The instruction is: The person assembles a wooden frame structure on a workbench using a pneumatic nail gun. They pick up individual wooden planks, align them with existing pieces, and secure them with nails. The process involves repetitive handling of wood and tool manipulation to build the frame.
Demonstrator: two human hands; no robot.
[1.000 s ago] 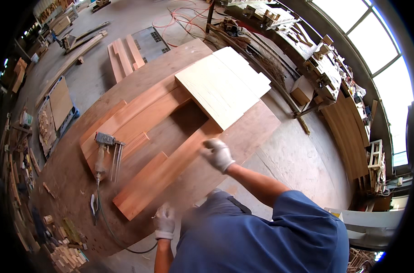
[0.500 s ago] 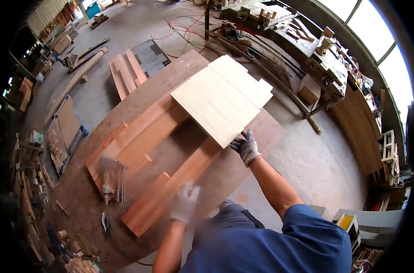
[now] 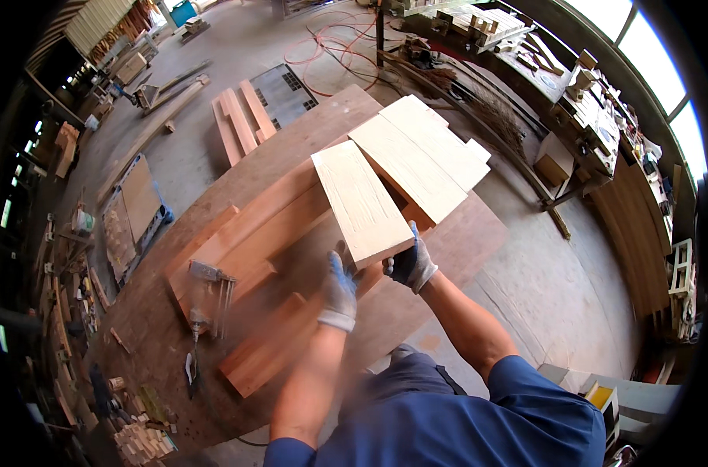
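A pale cream wooden board [image 3: 359, 204], angled apart from its neighbours, shows its near end edge. My right hand [image 3: 416, 265], in a white glove with a dark grey palm, grips that board at its near right corner, its fingers partly hidden under it. Beside the board's near left corner is my gloved left hand [image 3: 338, 289], its fingers stretched upward along the edge; whether it bears any weight cannot be told. Further right, more cream boards [image 3: 424, 159] lie side by side on reddish-brown planks [image 3: 264, 214].
A nail gun [image 3: 206, 292] with a hose lies on the brown worktable [image 3: 147, 331], left of my hands. More reddish planks [image 3: 241, 121] rest on the floor beyond. A cluttered bench [image 3: 580, 117] runs along the right. Wood offcuts [image 3: 144, 442] lie at the lower left.
One cream board has separated from the row and swung left, held by my right hand. My left hand has moved up from the near plank to the board's left edge. The view has shifted slightly.
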